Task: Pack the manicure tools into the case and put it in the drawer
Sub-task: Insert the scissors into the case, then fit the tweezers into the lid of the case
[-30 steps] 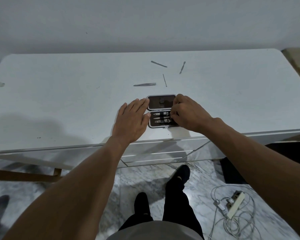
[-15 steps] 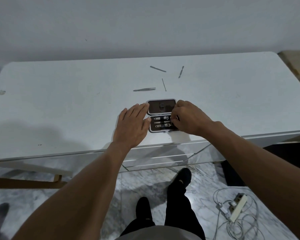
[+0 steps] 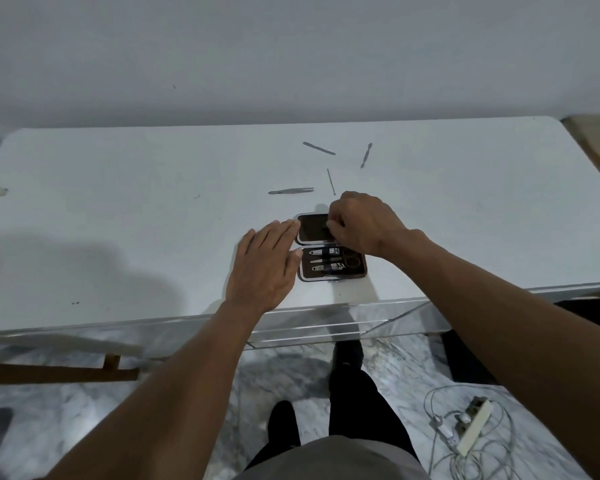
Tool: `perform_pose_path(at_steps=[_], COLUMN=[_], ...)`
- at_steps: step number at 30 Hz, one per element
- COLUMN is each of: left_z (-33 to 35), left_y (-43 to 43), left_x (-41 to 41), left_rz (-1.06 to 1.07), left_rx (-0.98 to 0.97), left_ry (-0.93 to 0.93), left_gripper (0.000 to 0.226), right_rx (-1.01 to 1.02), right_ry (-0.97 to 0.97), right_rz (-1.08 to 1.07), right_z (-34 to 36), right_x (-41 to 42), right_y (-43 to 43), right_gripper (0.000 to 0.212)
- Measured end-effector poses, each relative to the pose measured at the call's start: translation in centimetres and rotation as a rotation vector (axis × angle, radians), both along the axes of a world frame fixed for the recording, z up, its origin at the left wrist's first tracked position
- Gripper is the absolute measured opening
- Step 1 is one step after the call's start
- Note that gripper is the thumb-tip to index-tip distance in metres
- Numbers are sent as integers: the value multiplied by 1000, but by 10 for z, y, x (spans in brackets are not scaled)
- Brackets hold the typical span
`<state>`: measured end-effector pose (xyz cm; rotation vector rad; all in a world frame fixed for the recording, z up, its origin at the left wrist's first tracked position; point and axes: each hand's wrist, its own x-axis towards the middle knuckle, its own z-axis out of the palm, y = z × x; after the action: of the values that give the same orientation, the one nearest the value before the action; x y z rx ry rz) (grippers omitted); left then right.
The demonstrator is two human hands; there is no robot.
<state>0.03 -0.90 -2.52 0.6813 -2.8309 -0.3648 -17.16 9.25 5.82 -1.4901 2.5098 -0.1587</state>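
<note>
A small brown manicure case (image 3: 357,271) lies open near the front edge of the white table (image 3: 118,220). Its near half holds clippers, a file and small scissors under a strap. My left hand (image 3: 264,268) lies flat on the table, fingers touching the case's left side. Over the far lid half (image 3: 310,228) hovers my right hand (image 3: 364,225), fingers curled, and I cannot tell whether it holds anything. Loose tools lie beyond: tweezers (image 3: 291,191), a thin pick (image 3: 331,181), a flat file (image 3: 319,148) and a pusher (image 3: 366,155).
The table's mirrored front with the drawer (image 3: 309,327) is below the case. A wall stands behind the table. On the marble floor lie a power strip and cables (image 3: 471,431). My legs and feet are under the table edge.
My right hand has lifted off the near half of the case and moved up over the lid half, uncovering the scissors. My left hand has stayed beside the case.
</note>
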Motion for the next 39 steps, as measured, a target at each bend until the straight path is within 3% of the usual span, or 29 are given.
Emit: perform_pose_path(at_steps=[18, 26, 31, 39], left_z=[1, 2, 2, -2], left_y=[0, 2, 1, 0], left_x=[-2, -2, -2, -2], left_rz=[25, 25, 6, 4], left_rx=[9, -11, -26, -34], left_ry=[-65, -52, -52, -9], left_gripper=[51, 50, 52, 53], right_rx=[62, 26, -65, -58], right_ry=[40, -40, -98, -76], right_rz=[106, 8, -111, -205], right_z=[-18, -6, -4, -8], right_x=[-38, -32, -24, -9], right_y=[-90, -62, -23, 31], right_gripper=[19, 15, 34, 20])
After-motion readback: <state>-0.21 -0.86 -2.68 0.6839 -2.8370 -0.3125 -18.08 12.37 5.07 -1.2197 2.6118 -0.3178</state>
